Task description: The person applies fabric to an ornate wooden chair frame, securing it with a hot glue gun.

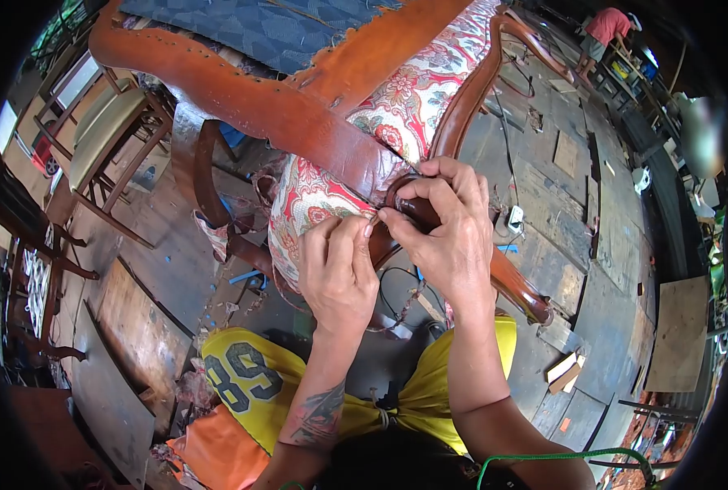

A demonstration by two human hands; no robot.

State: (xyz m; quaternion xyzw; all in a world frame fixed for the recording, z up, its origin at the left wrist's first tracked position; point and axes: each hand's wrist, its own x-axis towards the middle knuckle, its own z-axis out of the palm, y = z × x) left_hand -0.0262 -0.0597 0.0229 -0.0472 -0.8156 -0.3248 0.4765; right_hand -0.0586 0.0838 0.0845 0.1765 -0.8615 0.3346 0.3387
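Observation:
An upholstered chair or settee with a carved wooden frame (299,122) lies tipped in front of me. Its red, white and green floral fabric (319,196) is stretched beside the wood. My left hand (339,265) is closed in a pinch at the fabric's edge, close to the frame's corner. My right hand (454,224) curls around a dark rounded wooden end (413,208), with its thumb beside my left fingertips. A brown leather-like strip (368,167) covers the frame next to both hands. Anything small between the fingertips is hidden.
Blue patterned cloth (241,28) lies across the frame's far side. Chairs (107,135) stand at the left. Wooden boards cover the floor (543,237), with a wood offcut (565,371) at the right. A person in a red shirt (607,34) bends over at the back right.

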